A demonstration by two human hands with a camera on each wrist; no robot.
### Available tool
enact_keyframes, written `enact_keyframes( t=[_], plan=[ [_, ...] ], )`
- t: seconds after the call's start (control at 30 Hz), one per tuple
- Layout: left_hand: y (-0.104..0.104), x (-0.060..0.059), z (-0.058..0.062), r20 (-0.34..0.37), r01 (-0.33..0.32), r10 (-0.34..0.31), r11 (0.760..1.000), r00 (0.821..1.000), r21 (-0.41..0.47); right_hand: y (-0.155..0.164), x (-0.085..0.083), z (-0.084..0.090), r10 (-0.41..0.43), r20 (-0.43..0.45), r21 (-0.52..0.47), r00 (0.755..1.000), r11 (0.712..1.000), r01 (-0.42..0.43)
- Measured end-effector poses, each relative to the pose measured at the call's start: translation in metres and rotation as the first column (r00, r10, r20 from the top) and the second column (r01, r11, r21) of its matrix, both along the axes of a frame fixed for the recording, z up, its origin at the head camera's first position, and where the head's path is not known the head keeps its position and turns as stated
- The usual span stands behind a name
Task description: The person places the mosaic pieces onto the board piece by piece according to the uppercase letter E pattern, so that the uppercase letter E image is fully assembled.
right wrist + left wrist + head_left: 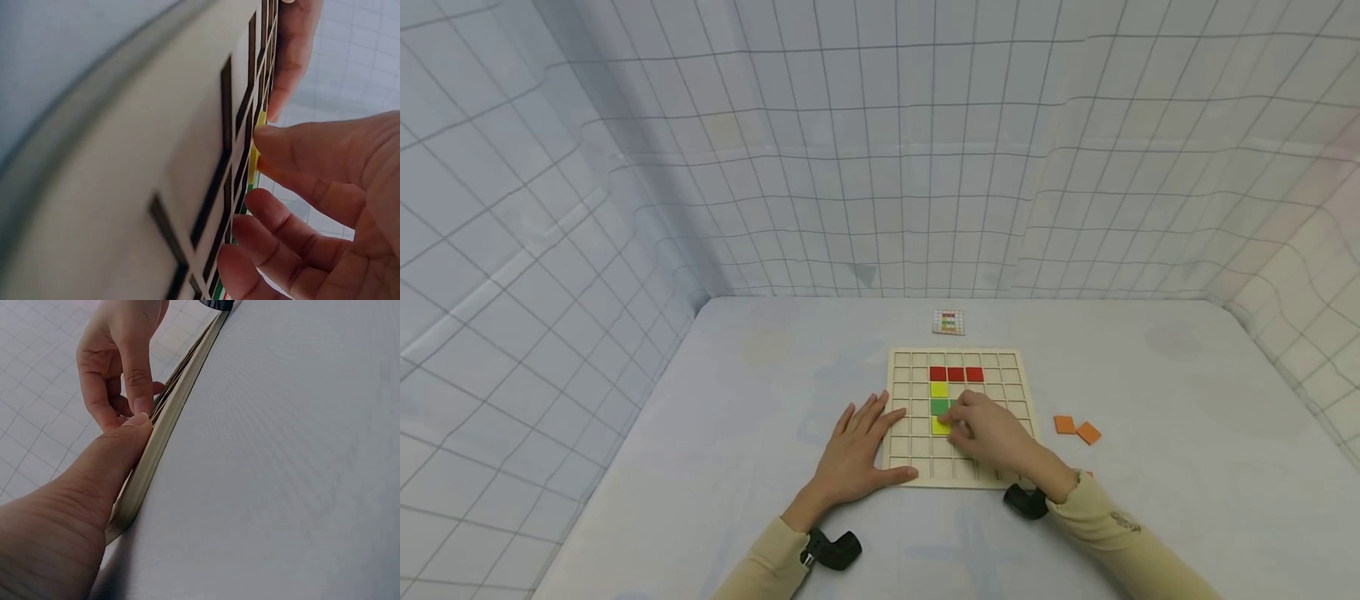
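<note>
A pale wooden grid board (921,468) lies on the table with coloured square tiles in some cells. My right hand (996,433) is over its middle, thumb and index finger at a yellow tile (939,426). In the right wrist view both fingertips touch this yellow tile (254,159), low against the grid. Above it are a green tile (939,407), partly beside a second one under my hand, another yellow tile (938,389) and a row of red tiles (956,374). My left hand (853,462) rests spread along the board's left edge, its thumb on the near corner.
Two orange tiles, one square-on (1064,425) and one turned (1088,432), lie right of the board; a bit of another shows by my right wrist. A small pattern card (948,322) lies behind the board. Grid-patterned white curtains (880,167) surround the table.
</note>
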State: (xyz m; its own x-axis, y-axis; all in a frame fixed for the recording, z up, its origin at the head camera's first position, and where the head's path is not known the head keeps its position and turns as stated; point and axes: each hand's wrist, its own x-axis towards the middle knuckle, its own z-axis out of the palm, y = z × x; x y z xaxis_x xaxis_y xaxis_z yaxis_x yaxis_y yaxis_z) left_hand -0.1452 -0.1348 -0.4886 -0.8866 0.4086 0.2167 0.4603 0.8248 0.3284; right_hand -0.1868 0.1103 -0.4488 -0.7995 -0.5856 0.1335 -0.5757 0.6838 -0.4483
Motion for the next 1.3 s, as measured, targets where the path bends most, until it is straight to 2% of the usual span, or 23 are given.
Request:
enact_keyframes(
  t=[0.3, 0.47, 0.6, 0.73, 0.8, 1.07, 1.3],
  plan=[
    [0.0, 0.0, 0.0, 0.023, -0.004, 0.004, 1.0, 1.0, -0.001, 0.012, 0.005, 0.003, 0.111, 0.049, 0.016, 0.993, 0.994, -0.112],
    [0.001, 0.0, 0.0, 0.021, -0.001, 0.001, 1.0, 1.0, -0.005, 0.028, 0.004, 0.003, 0.158, 0.108, -0.034, 0.981, 0.987, -0.156],
    [0.001, 0.001, 0.0, 0.021, -0.007, 0.007, 1.0, 1.0, -0.016, 0.045, 0.004, 0.004, 0.169, 0.1, -0.1, 0.98, 0.982, -0.159],
    [0.001, 0.001, 0.001, 0.026, -0.013, 0.013, 1.0, 1.0, -0.019, 0.066, 0.004, 0.005, 0.145, 0.061, -0.161, 0.988, 0.978, -0.133],
    [0.001, 0.001, 0.001, 0.03, -0.016, 0.017, 1.0, 0.999, -0.02, 0.077, 0.004, 0.006, 0.106, 0.052, -0.159, 0.993, 0.983, -0.097],
    [0.001, 0.001, 0.001, 0.041, -0.019, 0.019, 1.0, 0.999, -0.017, 0.118, 0.003, 0.008, -0.083, 0.007, -0.044, 0.997, 0.996, 0.083],
    [0.001, 0.001, 0.002, 0.043, -0.019, 0.019, 1.0, 0.999, -0.014, 0.142, 0.004, 0.002, -0.134, -0.004, -0.004, 0.991, 0.991, 0.134]
  ],
)
